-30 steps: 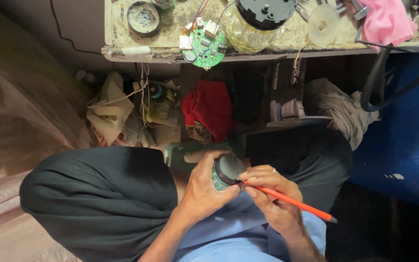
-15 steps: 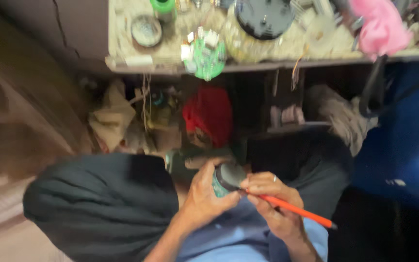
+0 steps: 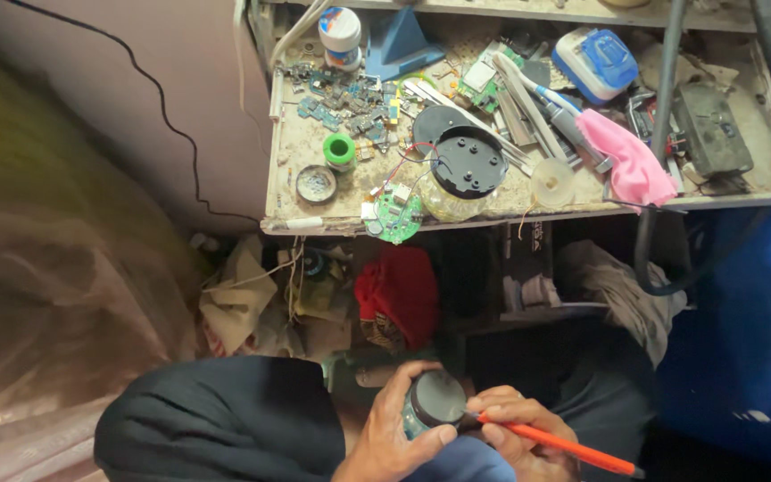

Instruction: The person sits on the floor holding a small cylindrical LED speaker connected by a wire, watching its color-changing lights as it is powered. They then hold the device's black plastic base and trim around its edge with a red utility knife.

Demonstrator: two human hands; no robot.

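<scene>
Cluttered workbench [image 3: 314, 214] now fuller in view (camera tilted); fingers grip round device [image 3: 435, 402], orange screwdriver [image 3: 555, 442].

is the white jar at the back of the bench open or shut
Shut: the white jar stands upright with its blue-and-white lid on top.

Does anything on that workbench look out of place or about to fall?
Yes. The round green circuit board hangs half over the front edge of the workbench, wires trailing from it. A pink cloth also droops over the edge farther right.
</scene>
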